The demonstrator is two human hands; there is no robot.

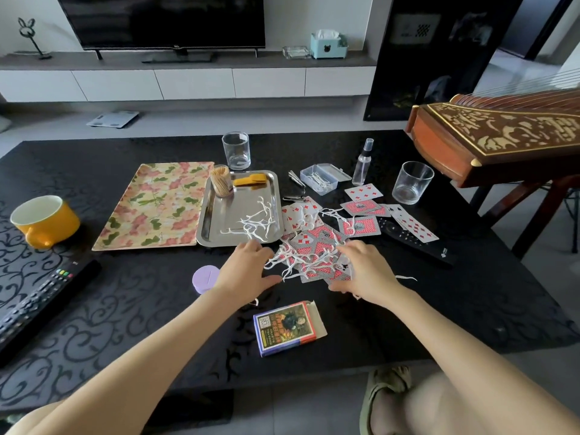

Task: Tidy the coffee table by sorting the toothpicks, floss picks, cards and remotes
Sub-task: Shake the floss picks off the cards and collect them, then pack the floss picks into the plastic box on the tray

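Note:
Red-backed playing cards (361,226) lie scattered on the black coffee table (125,309), with white floss picks (301,262) heaped over them. My left hand (248,268) and my right hand (365,271) sit on either side of that heap, fingers spread and touching it. More floss picks (255,226) lie in the steel tray (273,183), beside a jar of toothpicks (221,180). A clear box (323,178) holds other floss picks. One black remote (44,304) lies at the left, another (417,243) partly under cards at the right. The card box (287,328) lies open near me.
A floral tray (157,205) sits left of the steel tray. A yellow mug (44,221), two glasses (236,150) (411,182), a spray bottle (362,163), a purple lid (205,279) and metal clips (296,178) stand about. A wooden zither (502,136) overhangs the right edge.

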